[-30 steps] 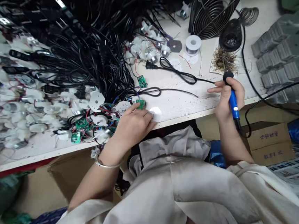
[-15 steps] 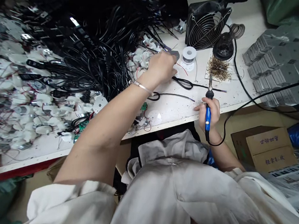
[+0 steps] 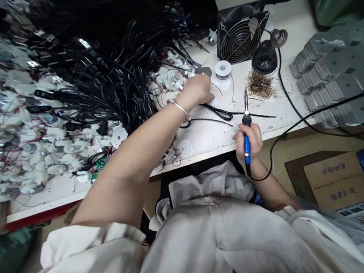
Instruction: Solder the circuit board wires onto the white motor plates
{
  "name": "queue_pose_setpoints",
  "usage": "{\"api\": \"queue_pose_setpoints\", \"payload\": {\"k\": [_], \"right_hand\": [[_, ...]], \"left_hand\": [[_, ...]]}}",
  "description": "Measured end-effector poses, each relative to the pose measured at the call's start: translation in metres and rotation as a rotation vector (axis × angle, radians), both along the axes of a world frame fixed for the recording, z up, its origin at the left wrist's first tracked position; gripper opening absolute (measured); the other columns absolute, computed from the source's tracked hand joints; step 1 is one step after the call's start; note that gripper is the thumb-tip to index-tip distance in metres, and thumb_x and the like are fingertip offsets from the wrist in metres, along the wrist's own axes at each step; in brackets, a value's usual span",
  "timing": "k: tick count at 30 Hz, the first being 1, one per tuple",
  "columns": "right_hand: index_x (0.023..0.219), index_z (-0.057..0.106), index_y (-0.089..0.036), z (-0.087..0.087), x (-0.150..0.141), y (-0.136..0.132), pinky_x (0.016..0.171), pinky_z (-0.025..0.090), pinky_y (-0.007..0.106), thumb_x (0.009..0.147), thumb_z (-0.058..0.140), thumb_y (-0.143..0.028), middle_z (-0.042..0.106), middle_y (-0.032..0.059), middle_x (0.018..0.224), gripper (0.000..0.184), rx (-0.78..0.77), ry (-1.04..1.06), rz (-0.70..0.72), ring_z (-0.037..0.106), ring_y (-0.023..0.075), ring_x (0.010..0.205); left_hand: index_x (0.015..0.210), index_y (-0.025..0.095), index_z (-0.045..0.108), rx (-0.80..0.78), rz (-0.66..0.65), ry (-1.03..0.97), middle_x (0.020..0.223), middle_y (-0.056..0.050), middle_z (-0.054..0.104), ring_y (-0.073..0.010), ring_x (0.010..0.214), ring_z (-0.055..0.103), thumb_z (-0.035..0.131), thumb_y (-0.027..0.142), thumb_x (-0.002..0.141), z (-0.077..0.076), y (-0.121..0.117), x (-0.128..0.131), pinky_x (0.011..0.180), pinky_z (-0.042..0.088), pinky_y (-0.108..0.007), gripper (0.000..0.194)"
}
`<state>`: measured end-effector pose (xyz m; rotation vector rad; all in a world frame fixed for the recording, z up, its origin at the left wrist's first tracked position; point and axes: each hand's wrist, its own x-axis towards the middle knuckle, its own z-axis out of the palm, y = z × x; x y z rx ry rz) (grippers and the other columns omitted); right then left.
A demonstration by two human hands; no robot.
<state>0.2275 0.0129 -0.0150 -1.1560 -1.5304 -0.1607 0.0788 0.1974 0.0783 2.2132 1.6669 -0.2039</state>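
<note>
My right hand (image 3: 248,141) is closed around the blue handle of a soldering iron (image 3: 247,144), its metal tip pointing up and away over the table. My left hand (image 3: 199,89) reaches onto the table with its fingers curled down; whatever they hold is hidden under the hand. Just beyond its knuckles lies a dark grey flat part (image 3: 203,71). A spool of solder wire (image 3: 222,70) stands to the right of that hand. A black cable (image 3: 224,114) in a loop lies between my hands, with a second cable end (image 3: 215,121) nearer me.
Left, a big heap of black plug cables (image 3: 111,75) lies among many white motor parts (image 3: 47,141). At the back stand a black fan (image 3: 241,33) and a soldering iron stand (image 3: 265,56) beside brown debris (image 3: 259,84). Stacked grey plates (image 3: 343,78) are at right; a cardboard box (image 3: 337,180) sits below.
My right hand has tilted the soldering iron so its tip points slightly left, off the debris. My left hand has stayed near the grey part, lowered slightly. The whole view has shifted a little.
</note>
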Motion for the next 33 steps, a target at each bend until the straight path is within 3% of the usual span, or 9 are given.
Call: {"api": "queue_pose_setpoints", "payload": {"k": [3, 6, 12, 18, 21, 24, 27, 30, 33], "right_hand": [[0.122, 0.063, -0.023, 0.002, 0.0, -0.001, 0.073, 0.06, 0.031, 0.09, 0.057, -0.01, 0.067, 0.0049, 0.087, 0.036, -0.009, 0.019, 0.013, 0.068, 0.0181, 0.085], [0.123, 0.063, -0.023, 0.0, 0.0, -0.003, 0.072, 0.06, 0.031, 0.089, 0.057, -0.008, 0.067, 0.0052, 0.089, 0.038, -0.025, 0.035, 0.031, 0.068, 0.0171, 0.08], [0.12, 0.064, -0.022, -0.008, 0.002, -0.002, 0.067, 0.061, 0.03, 0.09, 0.056, -0.011, 0.067, 0.0081, 0.101, 0.033, -0.043, 0.05, 0.013, 0.07, 0.0148, 0.074], [0.116, 0.064, -0.021, -0.001, 0.004, -0.003, 0.069, 0.061, 0.032, 0.091, 0.056, -0.012, 0.068, 0.0056, 0.09, 0.028, -0.041, 0.069, -0.027, 0.068, 0.0148, 0.072], [0.115, 0.064, -0.021, 0.002, 0.005, -0.003, 0.068, 0.06, 0.034, 0.093, 0.054, -0.015, 0.066, 0.0022, 0.08, 0.025, -0.061, 0.077, -0.037, 0.067, 0.0143, 0.066], [0.116, 0.063, -0.023, 0.003, 0.005, -0.004, 0.067, 0.06, 0.034, 0.094, 0.055, -0.018, 0.067, 0.0022, 0.079, 0.024, -0.052, 0.058, -0.012, 0.068, 0.0154, 0.066], [0.123, 0.06, -0.025, 0.009, 0.0, -0.008, 0.075, 0.062, 0.037, 0.094, 0.054, -0.016, 0.072, 0.0027, 0.084, 0.03, -0.101, 0.071, 0.067, 0.071, 0.0177, 0.078], [0.124, 0.059, -0.026, 0.017, -0.012, -0.012, 0.081, 0.063, 0.036, 0.094, 0.055, -0.015, 0.074, 0.0041, 0.09, 0.032, -0.15, -0.007, 0.184, 0.074, 0.0196, 0.093], [0.12, 0.061, -0.025, 0.019, -0.031, -0.012, 0.075, 0.062, 0.029, 0.092, 0.058, -0.012, 0.072, 0.0076, 0.1, 0.031, -0.097, -0.119, 0.236, 0.073, 0.0174, 0.093]], "left_hand": [[0.129, 0.005, 0.067, 0.011, -0.025, 0.167, 0.127, -0.021, 0.068, -0.0363, 0.116, 0.066, 0.079, 0.034, 0.08, 0.008, -0.015, 0.011, 0.097, 0.054, -0.041, 0.058], [0.126, 0.004, 0.069, -0.02, -0.114, 0.221, 0.123, -0.02, 0.07, -0.0346, 0.115, 0.067, 0.078, 0.026, 0.08, 0.011, -0.021, 0.021, 0.098, 0.055, -0.038, 0.051], [0.129, 0.007, 0.067, -0.087, -0.053, 0.087, 0.128, -0.018, 0.068, -0.0298, 0.114, 0.067, 0.09, 0.031, 0.064, 0.002, -0.013, 0.021, 0.098, 0.054, -0.03, 0.073], [0.117, 0.015, 0.073, 0.046, -0.074, -0.331, 0.115, -0.009, 0.074, -0.0194, 0.105, 0.068, 0.057, 0.016, 0.092, 0.023, -0.045, 0.003, 0.098, 0.052, -0.03, 0.03], [0.108, 0.015, 0.074, -0.048, -0.115, -0.521, 0.099, -0.005, 0.076, -0.0185, 0.09, 0.069, 0.062, 0.016, 0.089, 0.027, -0.086, -0.014, 0.088, 0.055, -0.03, 0.022], [0.112, 0.013, 0.072, -0.087, -0.135, -0.274, 0.109, -0.01, 0.075, -0.0237, 0.103, 0.069, 0.059, 0.011, 0.089, 0.02, -0.123, -0.027, 0.095, 0.054, -0.035, 0.026], [0.117, 0.01, 0.07, 0.046, -0.113, -0.033, 0.122, -0.019, 0.07, -0.0323, 0.118, 0.064, 0.053, 0.016, 0.094, 0.018, -0.133, -0.041, 0.098, 0.054, -0.042, 0.029], [0.12, 0.01, 0.068, 0.186, 0.101, 0.11, 0.12, -0.023, 0.07, -0.0375, 0.112, 0.066, 0.047, 0.024, 0.099, 0.024, -0.113, -0.061, 0.088, 0.056, -0.046, 0.034], [0.121, 0.005, 0.068, 0.181, 0.259, 0.224, 0.113, -0.027, 0.072, -0.0409, 0.107, 0.068, 0.047, 0.026, 0.098, 0.022, -0.082, -0.077, 0.084, 0.055, -0.048, 0.037]]}}
